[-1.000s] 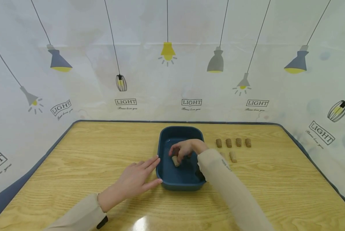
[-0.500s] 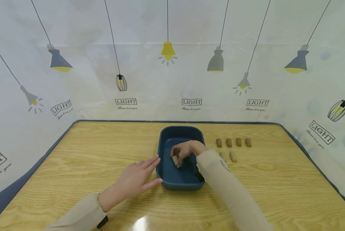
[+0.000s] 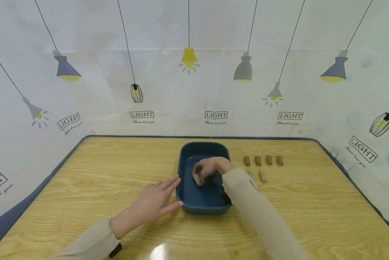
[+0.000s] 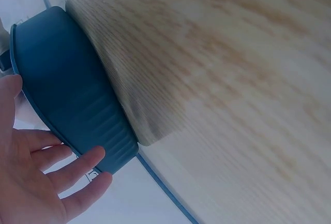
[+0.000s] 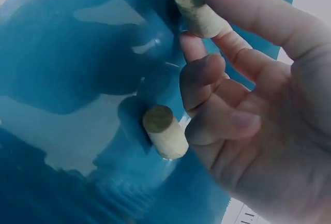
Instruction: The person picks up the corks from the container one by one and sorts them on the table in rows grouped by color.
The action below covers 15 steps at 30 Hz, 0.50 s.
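My right hand (image 3: 210, 168) reaches inside a dark blue rectangular tub (image 3: 204, 210) and pinches a small pale cork (image 3: 197, 180) between thumb and fingertips. In the right wrist view that held cork (image 5: 199, 14) tilts close over the glossy blue bottom, the thumb on its upper end. A second cork (image 5: 168, 136) lies on its side in the tub, near the curled lower fingers; the head view hides it behind the hand. At the tub's left side, my left hand (image 3: 150, 202) rests straight, spread fingers and thumb against the rim, as the left wrist view also shows.
Right of the tub, several brown corks (image 3: 257, 161) stand in a row on the wooden table (image 3: 116, 162). A paler cork (image 3: 263, 176) is in front of them, with another beside it partly covered by the right sleeve (image 3: 259, 209). A lamp-printed backdrop (image 3: 168, 79) surrounds the table.
The right hand's fingers have drawn in closer around the cork, and the cork has shifted slightly within the tub. The left hand and the tub have stayed put.
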{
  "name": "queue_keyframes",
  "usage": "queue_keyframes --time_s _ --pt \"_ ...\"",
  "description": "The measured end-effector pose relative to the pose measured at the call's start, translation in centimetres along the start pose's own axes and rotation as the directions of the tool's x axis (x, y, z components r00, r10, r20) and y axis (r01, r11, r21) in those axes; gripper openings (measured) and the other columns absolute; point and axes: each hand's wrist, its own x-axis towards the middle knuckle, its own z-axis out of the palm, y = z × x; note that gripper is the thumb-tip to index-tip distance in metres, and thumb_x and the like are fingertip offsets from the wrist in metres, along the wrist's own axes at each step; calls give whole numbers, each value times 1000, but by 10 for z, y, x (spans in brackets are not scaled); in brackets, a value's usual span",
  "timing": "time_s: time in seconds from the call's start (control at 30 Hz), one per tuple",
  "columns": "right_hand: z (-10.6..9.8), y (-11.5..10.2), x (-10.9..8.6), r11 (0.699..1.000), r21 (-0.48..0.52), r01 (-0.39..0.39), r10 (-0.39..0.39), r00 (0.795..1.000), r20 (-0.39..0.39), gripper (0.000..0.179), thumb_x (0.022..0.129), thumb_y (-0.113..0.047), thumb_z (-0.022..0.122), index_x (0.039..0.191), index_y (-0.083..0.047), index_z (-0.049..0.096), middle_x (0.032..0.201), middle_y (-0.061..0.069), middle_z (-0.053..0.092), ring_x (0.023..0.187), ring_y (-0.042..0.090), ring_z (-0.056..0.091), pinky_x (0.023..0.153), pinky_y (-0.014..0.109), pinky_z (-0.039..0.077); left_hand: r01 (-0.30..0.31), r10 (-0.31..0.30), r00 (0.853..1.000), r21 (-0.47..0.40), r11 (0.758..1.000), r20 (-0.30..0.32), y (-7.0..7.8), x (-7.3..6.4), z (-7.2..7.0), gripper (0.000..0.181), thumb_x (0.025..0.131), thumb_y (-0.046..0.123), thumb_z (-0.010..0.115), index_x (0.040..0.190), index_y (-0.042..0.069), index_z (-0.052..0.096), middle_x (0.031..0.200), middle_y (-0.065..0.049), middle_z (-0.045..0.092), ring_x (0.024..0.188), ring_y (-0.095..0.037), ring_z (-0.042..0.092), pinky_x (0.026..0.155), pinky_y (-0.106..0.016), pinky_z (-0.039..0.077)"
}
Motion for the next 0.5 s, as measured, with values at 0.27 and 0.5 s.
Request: queue_keyframes --time_s 0.27,0.5 --pt "-16 -5 -14 998 18 68 -68 998 -4 34 78 -8 64 110 -12 53 99 4 51 81 19 50 73 38 44 -5 6 1000 0 1000 -10 2 0 -1 68 87 56 39 133 7 41 135 -6 38 97 -25 56 71 -40 45" --pt "-32 -7 -32 992 -30 122 -124 991 -47 37 78 -8 64 113 -9 52 96 6 53 72 16 47 63 32 41 -3 3 1000 1 1000 -1 2 0 -1 67 87 56 39 134 7 40 136 -6 37 99 -26 55 73 -42 45"
